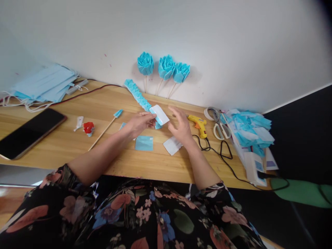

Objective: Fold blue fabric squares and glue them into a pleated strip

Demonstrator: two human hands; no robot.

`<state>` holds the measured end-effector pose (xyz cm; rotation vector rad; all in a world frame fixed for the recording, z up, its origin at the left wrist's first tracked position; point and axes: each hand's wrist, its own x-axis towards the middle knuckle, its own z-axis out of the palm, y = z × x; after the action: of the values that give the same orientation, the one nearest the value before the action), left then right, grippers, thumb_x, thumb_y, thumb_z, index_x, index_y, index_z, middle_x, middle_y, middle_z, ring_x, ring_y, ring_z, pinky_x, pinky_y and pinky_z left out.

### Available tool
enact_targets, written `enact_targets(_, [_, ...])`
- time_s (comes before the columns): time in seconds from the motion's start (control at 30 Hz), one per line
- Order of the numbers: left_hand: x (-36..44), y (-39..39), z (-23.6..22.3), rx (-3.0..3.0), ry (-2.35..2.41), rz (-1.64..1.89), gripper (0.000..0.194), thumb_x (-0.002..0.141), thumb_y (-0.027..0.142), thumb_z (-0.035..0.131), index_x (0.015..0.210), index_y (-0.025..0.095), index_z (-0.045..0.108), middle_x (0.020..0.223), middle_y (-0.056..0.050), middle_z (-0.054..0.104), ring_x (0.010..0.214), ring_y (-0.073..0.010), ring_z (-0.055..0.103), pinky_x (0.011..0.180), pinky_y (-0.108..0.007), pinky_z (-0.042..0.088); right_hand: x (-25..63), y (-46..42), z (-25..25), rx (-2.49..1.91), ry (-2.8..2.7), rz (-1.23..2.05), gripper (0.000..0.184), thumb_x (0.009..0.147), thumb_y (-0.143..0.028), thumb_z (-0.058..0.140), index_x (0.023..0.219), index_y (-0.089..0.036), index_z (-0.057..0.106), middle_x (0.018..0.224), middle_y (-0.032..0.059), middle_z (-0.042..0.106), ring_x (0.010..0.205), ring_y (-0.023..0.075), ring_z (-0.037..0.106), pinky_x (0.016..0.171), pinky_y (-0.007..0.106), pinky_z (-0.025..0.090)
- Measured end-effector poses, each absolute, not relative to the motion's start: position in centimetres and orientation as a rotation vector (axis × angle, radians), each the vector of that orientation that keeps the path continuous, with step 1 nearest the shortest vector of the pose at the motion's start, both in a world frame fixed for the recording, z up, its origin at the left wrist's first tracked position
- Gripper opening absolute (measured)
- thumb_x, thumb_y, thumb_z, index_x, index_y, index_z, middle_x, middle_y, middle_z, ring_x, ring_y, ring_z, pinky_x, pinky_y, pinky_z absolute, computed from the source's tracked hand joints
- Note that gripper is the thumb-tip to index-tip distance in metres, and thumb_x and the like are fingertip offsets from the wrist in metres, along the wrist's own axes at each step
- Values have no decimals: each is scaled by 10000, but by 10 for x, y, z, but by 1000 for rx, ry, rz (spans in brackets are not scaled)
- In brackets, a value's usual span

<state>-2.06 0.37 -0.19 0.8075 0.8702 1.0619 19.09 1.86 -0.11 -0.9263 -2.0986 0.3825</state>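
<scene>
My left hand (141, 123) pinches a small piece of fabric (160, 114), white on its upper face with blue along one edge. Just right of that piece, my right hand (181, 125) has its thumb and fingers apart and holds nothing. A row of folded blue pieces (137, 95) runs from behind the held piece toward the wall. On the table below my hands lie a flat blue square (144, 143) and a white square (172, 145). Left of my left hand is a thin stick (103, 131) with a small blue tip (118, 113).
Three blue fabric flowers (166, 67) on sticks lean against the wall. A yellow glue gun (198, 125), white-handled scissors (221, 131) and a tape roll (212, 113) lie right, beside a blue fabric heap (251, 129). Face masks (45, 83) and a phone (31, 133) are left. A black cord (229, 166) crosses the right side.
</scene>
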Motion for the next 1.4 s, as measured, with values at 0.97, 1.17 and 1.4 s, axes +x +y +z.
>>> enact_targets(0.97, [-15, 2, -9, 1268, 1112, 1087, 200, 788, 367, 729, 671, 207, 705, 623, -14, 653, 648, -165, 591, 634, -297, 458, 175, 15, -17, -976, -1558, 1121, 202, 806, -442, 743, 829, -253, 678, 1194, 44, 678, 1145, 216, 624, 994, 389, 493])
enact_targets(1.17, [-16, 3, -8, 1278, 1115, 1068, 204, 777, 376, 737, 663, 208, 718, 621, -19, 669, 622, -161, 587, 613, -288, 460, 173, 14, -14, -1047, -1402, 1301, 287, 730, -482, 786, 806, -240, 653, 912, 2, 707, 858, 165, 638, 880, 352, 520])
enact_targets(1.4, [-17, 2, -9, 1266, 1147, 1040, 205, 796, 352, 722, 661, 198, 724, 645, -21, 682, 629, -161, 598, 637, -297, 469, 171, 13, -11, -1032, -1373, 1319, 383, 707, -465, 801, 1019, -269, 696, 874, -9, 707, 825, 169, 634, 846, 351, 532])
